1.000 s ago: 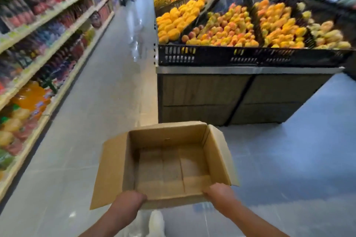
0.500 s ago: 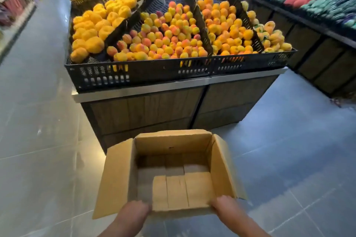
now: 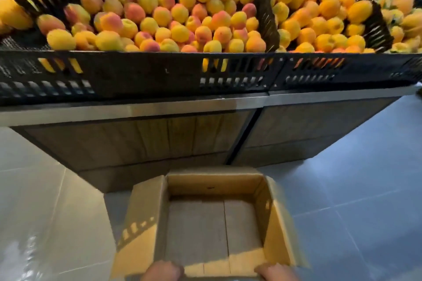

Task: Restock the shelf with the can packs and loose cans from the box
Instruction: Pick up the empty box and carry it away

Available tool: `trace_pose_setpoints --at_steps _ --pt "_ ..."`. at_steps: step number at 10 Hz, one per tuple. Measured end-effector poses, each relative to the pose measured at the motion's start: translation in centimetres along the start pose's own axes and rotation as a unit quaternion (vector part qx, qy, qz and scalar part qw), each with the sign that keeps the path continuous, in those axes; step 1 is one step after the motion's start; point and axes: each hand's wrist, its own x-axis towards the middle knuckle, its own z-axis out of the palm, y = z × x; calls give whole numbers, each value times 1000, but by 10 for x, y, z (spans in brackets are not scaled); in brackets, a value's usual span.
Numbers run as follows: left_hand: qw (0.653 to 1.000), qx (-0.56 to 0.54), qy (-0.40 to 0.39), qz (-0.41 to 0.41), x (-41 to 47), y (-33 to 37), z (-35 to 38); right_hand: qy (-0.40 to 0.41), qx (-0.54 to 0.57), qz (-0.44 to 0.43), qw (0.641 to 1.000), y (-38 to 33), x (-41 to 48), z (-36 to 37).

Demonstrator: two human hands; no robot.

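An open cardboard box point(image 3: 146, 219) is carried in front of me at the bottom centre, flaps spread outward. Nothing lies inside it; only its bare bottom panels show. My left hand point(image 3: 163, 271) grips the near wall at its left corner. At the right corner of that same wall my right hand point(image 3: 275, 271) grips the box. Only the knuckles of both hands show at the frame's lower edge. No can packs, loose cans or shelf are in view.
A fruit display stand point(image 3: 137, 141) with wood panels and a metal ledge stands directly ahead, close to the box. Black plastic crates point(image 3: 141, 75) on it hold several yellow-orange fruits point(image 3: 182, 20). Grey tiled floor point(image 3: 354, 189) lies left and right.
The view has turned from the drinks aisle to face the fruit stand, which is now much closer. Both hands keep hold of the box, which stays empty.
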Motion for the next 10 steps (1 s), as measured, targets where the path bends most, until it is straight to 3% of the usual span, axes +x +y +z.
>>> trace_pose_setpoints --at_steps 1,2,3,4,6,10 --pt "988 -132 78 -20 74 12 6 4 -73 -178 981 12 96 -12" --pt "993 -77 48 -74 146 13 18 -28 -122 -174 977 -4 167 -31" --pt "996 88 20 -12 227 14 51 -10 -225 -229 947 -3 233 -30" --pt "999 48 -9 -25 288 29 63 14 -310 -251 917 5 299 -13" --pt "981 180 54 35 368 34 83 73 -299 -259 915 22 399 24" --pt "982 165 83 -25 459 27 114 137 -230 -293 918 21 495 54"
